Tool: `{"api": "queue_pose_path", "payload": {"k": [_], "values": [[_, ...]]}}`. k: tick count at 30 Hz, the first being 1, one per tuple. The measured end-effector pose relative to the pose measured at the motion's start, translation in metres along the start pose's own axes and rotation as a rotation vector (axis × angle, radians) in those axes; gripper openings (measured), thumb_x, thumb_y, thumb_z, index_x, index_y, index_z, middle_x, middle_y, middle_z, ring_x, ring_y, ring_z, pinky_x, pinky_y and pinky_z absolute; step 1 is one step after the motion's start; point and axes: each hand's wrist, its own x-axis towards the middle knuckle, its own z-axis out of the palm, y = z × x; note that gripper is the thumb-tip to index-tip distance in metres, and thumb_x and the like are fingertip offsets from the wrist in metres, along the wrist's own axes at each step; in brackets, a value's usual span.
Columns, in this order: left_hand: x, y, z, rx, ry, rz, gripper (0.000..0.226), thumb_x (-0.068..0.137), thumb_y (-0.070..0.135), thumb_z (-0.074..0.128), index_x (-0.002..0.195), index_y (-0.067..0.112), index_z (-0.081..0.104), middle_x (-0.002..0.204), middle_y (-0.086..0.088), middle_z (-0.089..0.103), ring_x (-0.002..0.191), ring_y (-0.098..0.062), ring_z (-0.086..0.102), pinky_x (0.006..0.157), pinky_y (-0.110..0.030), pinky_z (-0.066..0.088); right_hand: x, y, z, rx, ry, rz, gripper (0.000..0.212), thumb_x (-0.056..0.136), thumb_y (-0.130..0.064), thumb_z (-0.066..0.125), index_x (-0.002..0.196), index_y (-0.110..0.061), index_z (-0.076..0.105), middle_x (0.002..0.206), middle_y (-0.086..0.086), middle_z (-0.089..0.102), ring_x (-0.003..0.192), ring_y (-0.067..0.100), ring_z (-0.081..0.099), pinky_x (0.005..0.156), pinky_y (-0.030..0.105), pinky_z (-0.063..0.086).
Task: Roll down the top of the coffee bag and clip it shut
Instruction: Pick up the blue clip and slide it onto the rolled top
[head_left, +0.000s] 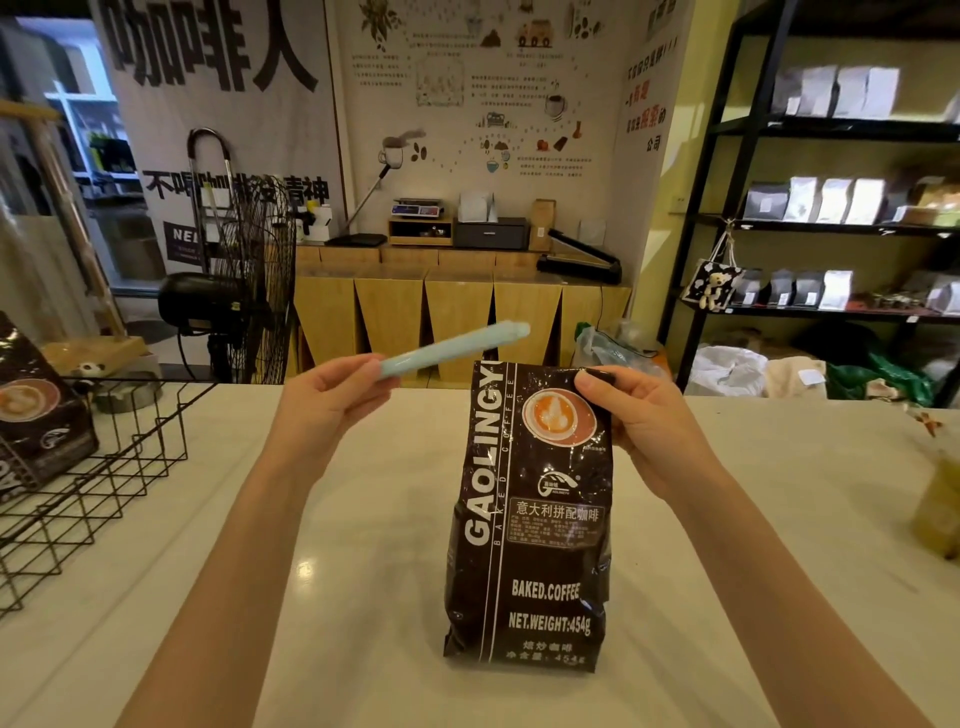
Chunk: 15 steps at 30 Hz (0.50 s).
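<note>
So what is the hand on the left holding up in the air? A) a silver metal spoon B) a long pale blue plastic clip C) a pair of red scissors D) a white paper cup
B: the left hand grips one end of a long pale blue plastic clip, raised above the white counter, while the right hand pinches the top of the dark brown coffee bag.

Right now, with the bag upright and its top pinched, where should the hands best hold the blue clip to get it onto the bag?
Probably by its near end, as the left hand does now. The clip is a long slim bar, so an end grip leaves its length free to reach across the coffee bag top from the left; the right hand occupies the right corner.
</note>
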Motion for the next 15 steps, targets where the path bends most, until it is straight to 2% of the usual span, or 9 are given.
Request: {"api": "queue_pose_path", "payload": {"k": [4, 9, 15], "values": [[-0.006, 0.014, 0.010, -0.178, -0.092, -0.003, 0.019, 0.073, 0.018, 0.058, 0.090, 0.013, 0.065, 0.078, 0.001, 0.076, 0.078, -0.011, 0.071, 0.072, -0.022, 0.057, 0.000, -0.001, 0.000, 0.013, -0.003, -0.008, 0.007, 0.082, -0.019, 0.062, 0.082, -0.018, 0.068, 0.067, -0.003, 0.073, 0.062, 0.010, 0.067, 0.052, 0.017, 0.052], [-0.010, 0.014, 0.020, -0.142, -0.162, -0.012, 0.018, 0.076, 0.011, 0.056, 0.091, 0.010, 0.065, 0.081, -0.001, 0.076, 0.080, -0.014, 0.071, 0.074, -0.024, 0.057, -0.002, -0.001, 0.001, 0.014, -0.012, -0.020, 0.008, 0.082, -0.019, 0.061, 0.083, -0.018, 0.069, 0.071, -0.001, 0.073, 0.065, 0.013, 0.067, 0.056, 0.017, 0.053], [-0.011, 0.012, 0.022, -0.034, -0.144, -0.033, 0.016, 0.081, 0.006, 0.055, 0.090, 0.011, 0.067, 0.088, -0.005, 0.072, 0.083, -0.015, 0.070, 0.074, -0.023, 0.058, -0.003, -0.002, 0.001, 0.002, -0.019, -0.028, 0.009, 0.084, -0.019, 0.059, 0.086, -0.020, 0.068, 0.079, 0.005, 0.072, 0.071, 0.015, 0.067, 0.062, 0.022, 0.052]]}}
